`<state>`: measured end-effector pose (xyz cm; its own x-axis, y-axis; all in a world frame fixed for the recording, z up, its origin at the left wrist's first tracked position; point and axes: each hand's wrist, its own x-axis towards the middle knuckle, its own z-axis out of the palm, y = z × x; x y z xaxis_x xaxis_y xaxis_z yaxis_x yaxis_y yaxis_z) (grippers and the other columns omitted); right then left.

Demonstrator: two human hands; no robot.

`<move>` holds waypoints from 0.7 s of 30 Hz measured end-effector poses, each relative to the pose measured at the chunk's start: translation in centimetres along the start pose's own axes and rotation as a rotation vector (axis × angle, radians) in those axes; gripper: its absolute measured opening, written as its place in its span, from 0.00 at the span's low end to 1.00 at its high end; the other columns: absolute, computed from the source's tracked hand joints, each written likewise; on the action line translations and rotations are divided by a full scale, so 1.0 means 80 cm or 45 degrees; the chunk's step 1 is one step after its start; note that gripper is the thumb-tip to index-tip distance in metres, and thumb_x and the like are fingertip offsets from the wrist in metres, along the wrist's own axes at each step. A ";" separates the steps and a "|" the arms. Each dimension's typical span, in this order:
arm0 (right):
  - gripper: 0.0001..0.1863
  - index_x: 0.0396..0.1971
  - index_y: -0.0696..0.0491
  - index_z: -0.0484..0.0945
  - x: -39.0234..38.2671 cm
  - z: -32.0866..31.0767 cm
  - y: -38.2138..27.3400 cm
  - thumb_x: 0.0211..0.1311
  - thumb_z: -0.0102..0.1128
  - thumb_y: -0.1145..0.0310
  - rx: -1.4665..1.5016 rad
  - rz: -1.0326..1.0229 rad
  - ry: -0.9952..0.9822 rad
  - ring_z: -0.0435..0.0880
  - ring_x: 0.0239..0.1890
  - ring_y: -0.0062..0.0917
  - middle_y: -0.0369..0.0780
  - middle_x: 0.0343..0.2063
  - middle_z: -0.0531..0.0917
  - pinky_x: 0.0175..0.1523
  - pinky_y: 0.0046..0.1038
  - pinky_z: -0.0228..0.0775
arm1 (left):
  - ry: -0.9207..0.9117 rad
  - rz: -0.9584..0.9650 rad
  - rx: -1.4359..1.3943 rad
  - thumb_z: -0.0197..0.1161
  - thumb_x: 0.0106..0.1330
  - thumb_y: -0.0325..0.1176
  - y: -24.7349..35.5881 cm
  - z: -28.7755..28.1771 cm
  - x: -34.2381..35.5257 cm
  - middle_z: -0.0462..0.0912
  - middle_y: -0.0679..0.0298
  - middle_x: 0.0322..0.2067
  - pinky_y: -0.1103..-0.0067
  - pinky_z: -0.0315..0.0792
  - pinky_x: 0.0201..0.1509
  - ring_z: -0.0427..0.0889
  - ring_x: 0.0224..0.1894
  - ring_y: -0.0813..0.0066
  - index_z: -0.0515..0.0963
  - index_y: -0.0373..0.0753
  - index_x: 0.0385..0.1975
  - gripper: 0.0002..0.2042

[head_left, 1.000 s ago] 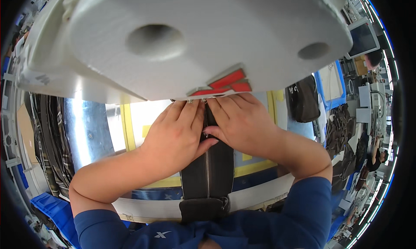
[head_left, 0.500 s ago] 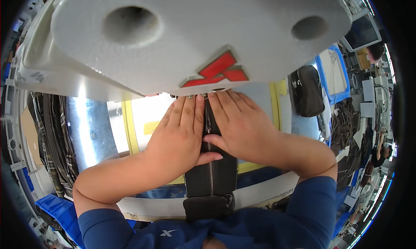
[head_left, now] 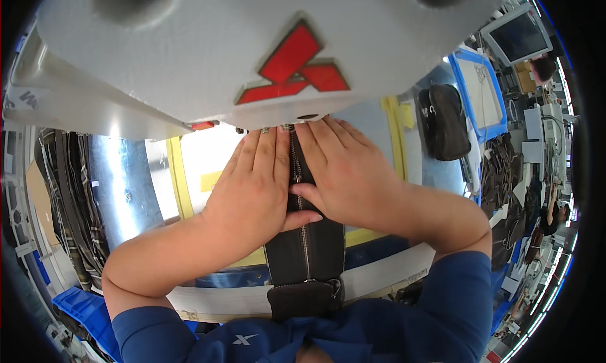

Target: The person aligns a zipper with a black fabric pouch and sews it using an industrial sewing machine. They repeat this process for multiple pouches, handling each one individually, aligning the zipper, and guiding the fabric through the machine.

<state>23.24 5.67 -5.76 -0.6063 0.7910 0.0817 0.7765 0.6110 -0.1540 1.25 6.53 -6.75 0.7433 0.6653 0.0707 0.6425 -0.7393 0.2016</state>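
Note:
A long black fabric piece with a metal zipper (head_left: 304, 249) runs from near my body to beneath the grey machine head (head_left: 208, 60). My left hand (head_left: 252, 180) lies flat on its left side, fingers stretched toward the machine and thumb across the zipper. On the other side my right hand (head_left: 347, 167) rests with long fingers pointing the same way and its thumb beside the zipper. The zipper pull (head_left: 298, 178) shows between the hands. The machine's overhang hides the far end of the fabric. At the near end a black pouch-like part (head_left: 302, 301) hangs over the table edge.
Striped dark fabric pieces (head_left: 69, 199) hang at the left, above a blue crate (head_left: 82, 312). To the right are a black zipped bag (head_left: 445, 123), a blue-rimmed tray (head_left: 483, 98) and a screen (head_left: 517, 35). Yellow tape (head_left: 180, 180) marks the work surface.
The view has shifted, so the machine head sits higher in the picture and the hands slightly higher and left. Both hands keep about the same hold on the black fabric.

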 end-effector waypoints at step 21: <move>0.46 0.67 0.71 0.73 0.009 -0.008 0.006 0.64 0.71 0.44 0.065 -0.002 -0.020 0.79 0.66 0.47 0.59 0.64 0.78 0.72 0.44 0.69 | 0.012 -0.027 -0.077 0.78 0.49 0.65 -0.008 -0.014 0.011 0.79 0.40 0.60 0.60 0.71 0.73 0.76 0.66 0.43 0.74 0.16 0.62 0.55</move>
<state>23.31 6.54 -5.16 -0.6105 0.7892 0.0668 0.7659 0.6097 -0.2041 1.31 7.68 -5.69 0.7276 0.6819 0.0749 0.6455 -0.7174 0.2621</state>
